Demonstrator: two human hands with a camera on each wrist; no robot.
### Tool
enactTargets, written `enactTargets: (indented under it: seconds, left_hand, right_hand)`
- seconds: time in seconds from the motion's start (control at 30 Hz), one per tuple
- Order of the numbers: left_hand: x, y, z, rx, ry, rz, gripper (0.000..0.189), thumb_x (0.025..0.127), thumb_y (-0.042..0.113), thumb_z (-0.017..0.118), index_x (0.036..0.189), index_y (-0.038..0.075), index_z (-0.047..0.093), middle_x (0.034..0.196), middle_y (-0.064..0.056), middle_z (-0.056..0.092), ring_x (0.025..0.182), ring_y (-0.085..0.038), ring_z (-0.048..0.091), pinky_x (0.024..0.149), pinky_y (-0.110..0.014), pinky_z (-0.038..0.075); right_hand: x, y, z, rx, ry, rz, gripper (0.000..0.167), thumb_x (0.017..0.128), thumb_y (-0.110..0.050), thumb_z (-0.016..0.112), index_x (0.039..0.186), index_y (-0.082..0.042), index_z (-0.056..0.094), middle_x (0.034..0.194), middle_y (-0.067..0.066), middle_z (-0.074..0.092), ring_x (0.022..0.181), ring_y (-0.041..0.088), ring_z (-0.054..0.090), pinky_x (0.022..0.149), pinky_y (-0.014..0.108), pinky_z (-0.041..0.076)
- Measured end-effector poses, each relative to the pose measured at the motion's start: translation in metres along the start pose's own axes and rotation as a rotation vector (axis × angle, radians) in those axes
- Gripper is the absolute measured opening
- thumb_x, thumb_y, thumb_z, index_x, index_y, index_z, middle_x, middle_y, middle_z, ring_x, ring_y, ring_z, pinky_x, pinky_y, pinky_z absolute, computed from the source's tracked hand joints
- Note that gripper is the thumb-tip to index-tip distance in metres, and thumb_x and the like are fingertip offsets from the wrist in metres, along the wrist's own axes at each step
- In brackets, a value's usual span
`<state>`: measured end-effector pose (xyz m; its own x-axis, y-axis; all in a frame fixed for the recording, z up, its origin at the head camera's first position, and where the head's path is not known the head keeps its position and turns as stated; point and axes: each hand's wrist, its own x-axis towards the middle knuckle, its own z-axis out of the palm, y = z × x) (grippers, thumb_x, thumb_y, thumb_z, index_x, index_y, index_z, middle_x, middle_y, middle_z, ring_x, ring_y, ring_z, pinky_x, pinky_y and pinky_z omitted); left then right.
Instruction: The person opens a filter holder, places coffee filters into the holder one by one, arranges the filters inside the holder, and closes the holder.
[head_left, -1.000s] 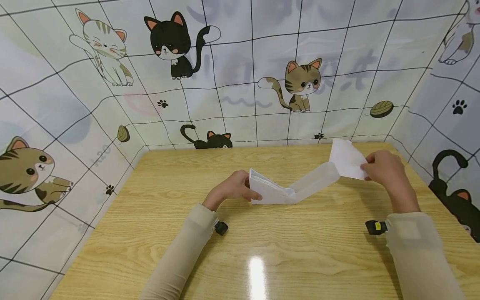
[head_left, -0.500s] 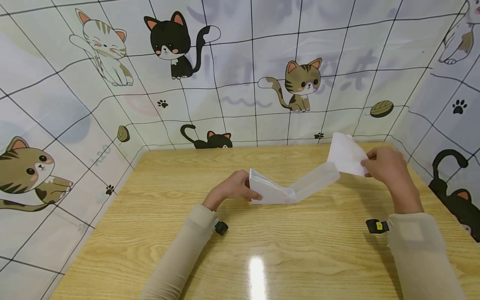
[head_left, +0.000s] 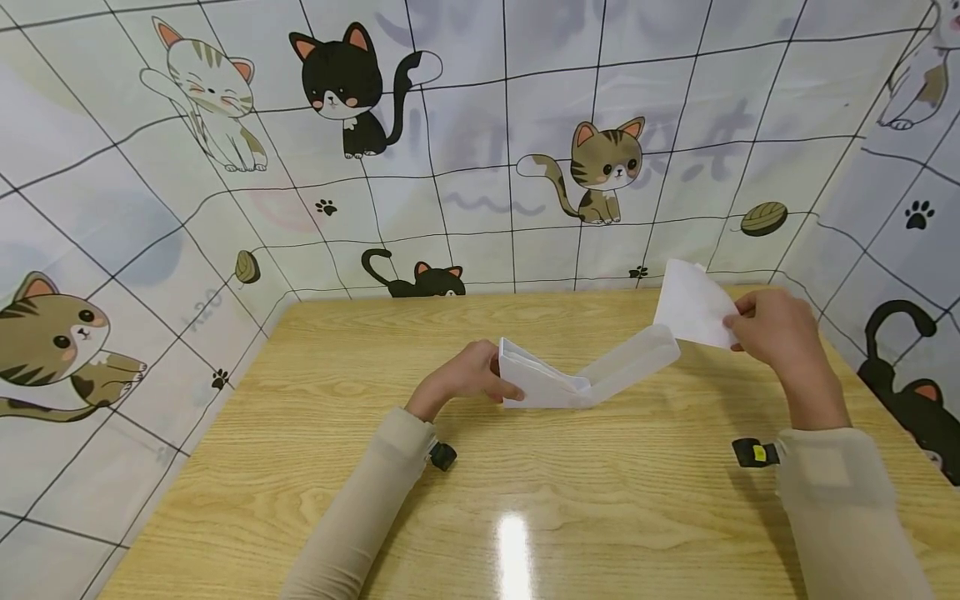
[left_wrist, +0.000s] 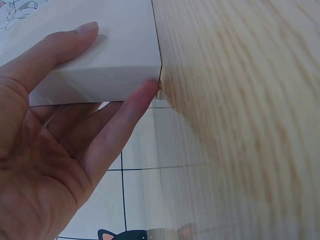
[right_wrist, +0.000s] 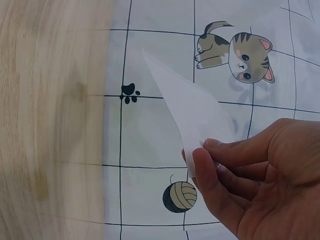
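Near the table's middle lies a small white box [head_left: 543,387], its hinged lid [head_left: 630,362] tilted open toward the right. White folded layers show inside the box; what they are I cannot tell. My left hand [head_left: 476,372] grips the box's left end. In the left wrist view the thumb lies on one broad face of the box [left_wrist: 115,40] and the other fingers pass beneath. Beyond the lid's raised end, my right hand [head_left: 776,329] pinches a white sheet of paper [head_left: 693,304] by its edge. The right wrist view shows this sheet [right_wrist: 200,110] slightly bent between thumb and fingers.
The wooden table [head_left: 420,517] reaches back to a wall covering [head_left: 480,183] printed with cats and a grid. Similar covering closes in both sides. Each sleeve cuff carries a small black device, such as the right one [head_left: 753,453].
My right hand has risen a little and moved slightly away from me, lifting the paper with it. The left hand, box and lid have stayed in place.
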<state>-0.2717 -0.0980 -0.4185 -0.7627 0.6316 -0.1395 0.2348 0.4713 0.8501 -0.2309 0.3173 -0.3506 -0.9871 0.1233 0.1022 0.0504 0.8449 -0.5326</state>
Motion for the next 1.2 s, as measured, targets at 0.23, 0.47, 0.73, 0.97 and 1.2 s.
enactTargets:
  seconds: [0.23,0.47,0.73,0.97,1.2]
  left_hand:
    - [0.001,-0.001,0.000,-0.002,0.002,-0.004,0.036,0.085,0.009,0.085,0.118,0.005,0.073,0.103,-0.013,0.079,0.078,-0.030,0.076,0.072,-0.043,0.066]
    - [0.001,-0.001,0.000,-0.006,-0.004,-0.002,0.036,0.085,0.009,0.085,0.119,0.005,0.073,0.103,-0.013,0.079,0.077,-0.030,0.076,0.071,-0.042,0.066]
    - [0.002,-0.001,0.000,0.000,-0.001,0.006,0.036,0.085,0.009,0.084,0.119,0.005,0.073,0.104,-0.012,0.079,0.075,-0.027,0.076,0.070,-0.040,0.065]
    - [0.002,0.000,-0.001,0.001,0.002,-0.001,0.036,0.085,0.009,0.084,0.119,0.005,0.073,0.104,-0.012,0.078,0.075,-0.023,0.075,0.070,-0.040,0.065]
    - [0.000,0.001,0.000,-0.007,0.000,-0.004,0.037,0.085,0.008,0.084,0.119,0.005,0.073,0.103,-0.014,0.078,0.077,-0.030,0.076,0.072,-0.042,0.066]
  right_hand:
    - [-0.003,-0.007,-0.002,0.008,0.019,-0.003,0.038,0.102,-0.010,0.059,0.121,0.022,0.058,0.105,0.038,0.068,0.067,0.031,0.074,0.058,0.028,0.042]
    - [-0.006,-0.013,-0.003,0.003,0.035,-0.029,0.037,0.101,-0.010,0.059,0.121,0.021,0.060,0.102,0.037,0.070,0.065,0.029,0.072,0.061,0.034,0.046]
    - [-0.010,-0.022,-0.007,-0.005,0.063,-0.018,0.037,0.103,-0.010,0.058,0.125,0.019,0.060,0.104,0.036,0.069,0.063,0.025,0.070,0.067,0.039,0.039]
    - [-0.012,-0.028,-0.008,-0.007,0.073,-0.016,0.036,0.103,-0.010,0.059,0.125,0.018,0.060,0.105,0.036,0.069,0.063,0.024,0.070,0.062,0.034,0.040]
    - [-0.016,-0.031,-0.011,0.008,0.090,-0.028,0.034,0.102,-0.009,0.059,0.122,0.019,0.061,0.102,0.036,0.069,0.063,0.025,0.070,0.058,0.032,0.041]
